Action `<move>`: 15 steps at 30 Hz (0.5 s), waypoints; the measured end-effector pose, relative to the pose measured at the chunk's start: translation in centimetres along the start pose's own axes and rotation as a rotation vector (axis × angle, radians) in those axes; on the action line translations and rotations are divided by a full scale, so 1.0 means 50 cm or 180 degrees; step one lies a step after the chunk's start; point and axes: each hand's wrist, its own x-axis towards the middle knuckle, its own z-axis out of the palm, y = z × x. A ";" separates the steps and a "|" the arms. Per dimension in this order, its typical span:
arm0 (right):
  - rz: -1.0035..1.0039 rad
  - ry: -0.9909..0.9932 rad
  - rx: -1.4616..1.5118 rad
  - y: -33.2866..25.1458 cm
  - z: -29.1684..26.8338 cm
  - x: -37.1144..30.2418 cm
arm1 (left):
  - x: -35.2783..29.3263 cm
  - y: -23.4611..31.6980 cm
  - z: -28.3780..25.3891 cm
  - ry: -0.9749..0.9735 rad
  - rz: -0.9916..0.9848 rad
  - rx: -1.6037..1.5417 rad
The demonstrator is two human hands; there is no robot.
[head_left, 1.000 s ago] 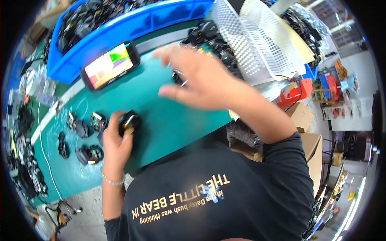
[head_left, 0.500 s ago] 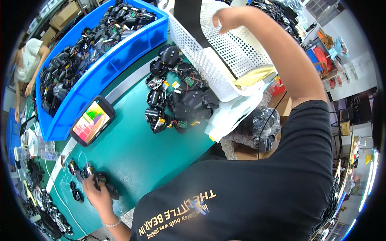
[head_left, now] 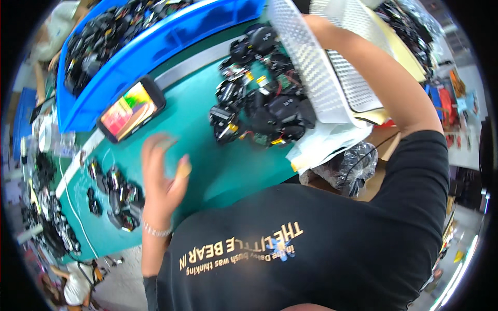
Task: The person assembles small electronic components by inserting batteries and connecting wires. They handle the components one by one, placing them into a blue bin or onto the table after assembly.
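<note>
My left hand [head_left: 163, 181] hovers over the green table with its fingers apart and holds nothing; motion smears its fingertips. To its left lies a small group of black electronic units [head_left: 120, 194], dark casings with bits of circuit board showing. My right arm reaches to the white perforated basket [head_left: 311, 67] at the top right. There my right hand [head_left: 317, 31] is at the basket's opening, its fingers hidden behind the near wall. Beside the basket sits a larger pile of similar black units [head_left: 262, 106] with loose wires and yellow tabs.
A blue bin [head_left: 171, 39] full of black parts stands at the far left. A phone [head_left: 132, 109] with a lit screen rests before it. White sheets [head_left: 327, 145] and a box with clear plastic wrap [head_left: 358, 168] lie below the basket. Another person [head_left: 78, 285] is at lower left.
My left hand has come off the small group of black units and moved right, opening. My right hand has gone down behind the basket's wall. The whole view has shifted.
</note>
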 end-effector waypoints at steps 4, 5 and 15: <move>-0.0305 0.0454 0.0084 -0.006 0.015 -0.025 | 0.074 0.013 0.061 -0.0355 0.0127 -0.0172; -0.0363 0.0465 -0.0079 -0.012 0.019 -0.018 | 0.084 0.008 0.074 -0.0434 0.0060 -0.0321; 0.0600 -0.0406 0.1097 -0.089 -0.037 -0.011 | 0.108 0.009 0.106 -0.0975 -0.0452 -0.0952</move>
